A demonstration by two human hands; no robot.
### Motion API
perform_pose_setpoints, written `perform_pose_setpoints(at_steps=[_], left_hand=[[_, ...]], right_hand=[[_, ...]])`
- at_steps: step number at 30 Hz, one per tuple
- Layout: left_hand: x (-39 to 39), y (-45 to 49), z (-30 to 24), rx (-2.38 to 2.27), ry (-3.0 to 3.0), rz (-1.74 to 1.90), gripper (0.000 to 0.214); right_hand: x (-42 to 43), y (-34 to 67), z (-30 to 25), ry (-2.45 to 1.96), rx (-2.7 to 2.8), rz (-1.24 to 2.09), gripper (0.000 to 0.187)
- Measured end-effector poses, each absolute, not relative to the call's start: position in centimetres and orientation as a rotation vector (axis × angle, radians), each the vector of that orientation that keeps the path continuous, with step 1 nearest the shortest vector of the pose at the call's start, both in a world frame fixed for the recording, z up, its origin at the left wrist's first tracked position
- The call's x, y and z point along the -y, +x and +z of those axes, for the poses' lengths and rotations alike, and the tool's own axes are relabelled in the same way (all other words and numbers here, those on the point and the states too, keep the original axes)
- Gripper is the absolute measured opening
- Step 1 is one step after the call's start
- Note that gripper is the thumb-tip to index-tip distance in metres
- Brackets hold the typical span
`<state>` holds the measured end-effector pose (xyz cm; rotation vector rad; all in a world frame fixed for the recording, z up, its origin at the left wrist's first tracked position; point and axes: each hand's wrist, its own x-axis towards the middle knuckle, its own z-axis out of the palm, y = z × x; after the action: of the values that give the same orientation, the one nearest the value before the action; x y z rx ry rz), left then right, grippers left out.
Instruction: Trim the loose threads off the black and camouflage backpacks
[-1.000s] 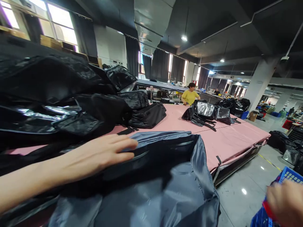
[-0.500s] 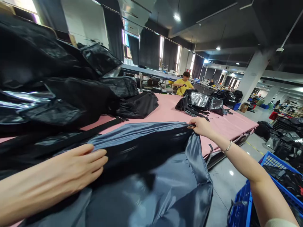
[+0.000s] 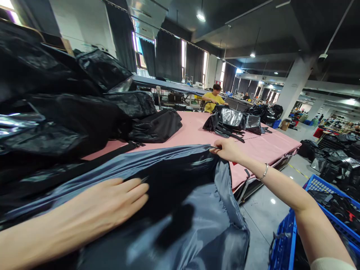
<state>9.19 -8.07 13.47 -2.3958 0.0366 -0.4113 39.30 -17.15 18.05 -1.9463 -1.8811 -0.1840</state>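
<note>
While the left hand [image 3: 112, 204] lies flat with its fingers spread a little on the grey bag lining [image 3: 180, 225], the right hand [image 3: 226, 150] is pinched shut on the far edge of that same lining, up by its corner. A thin bracelet [image 3: 263, 172] sits on the right wrist. The lining is pulled out wide between the two hands and hangs over the near edge of the pink table [image 3: 264, 148]. To the left, a big pile of black bags [image 3: 70, 108] is stacked on the table, touching the lining. Farther along the table lies a bag with a shiny silver inside [image 3: 231, 117]. Behind it a person in a yellow shirt [image 3: 213, 103] is at work. Down on the floor at the right stands a blue plastic crate [image 3: 323, 221] with dark things in it.
</note>
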Motion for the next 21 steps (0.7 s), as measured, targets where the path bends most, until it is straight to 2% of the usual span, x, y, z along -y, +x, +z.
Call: perform_pose_setpoints(at_steps=[5, 10, 14, 18, 21], left_hand=[[10.5, 17.6, 16.5, -0.212, -2.34, -0.555, 0.027], [11.9, 22.3, 15.5, 0.102, -2.502, -0.432, 0.024], [10.9, 20.7, 14.0, 0.254, -2.622, -0.268, 0.015], [9.9, 16.1, 14.0, 0.325, -2.645, -0.047, 0.012], [9.3, 10.5, 14.1, 0.347, -2.628, -0.043, 0.018]], right_hand=[[16.3, 36.0, 19.8, -1.719, 1.98, -0.061, 0.027], [14.7, 36.9, 18.7, -1.826, 1.95, 0.152, 0.018], [14.2, 39.6, 16.4, -1.889, 1.894, 0.114, 0.025], [14.0, 40.6, 15.1, -1.848, 1.882, -0.074, 0.023], [13.9, 40.5, 15.1, -1.859, 1.88, -0.142, 0.023]])
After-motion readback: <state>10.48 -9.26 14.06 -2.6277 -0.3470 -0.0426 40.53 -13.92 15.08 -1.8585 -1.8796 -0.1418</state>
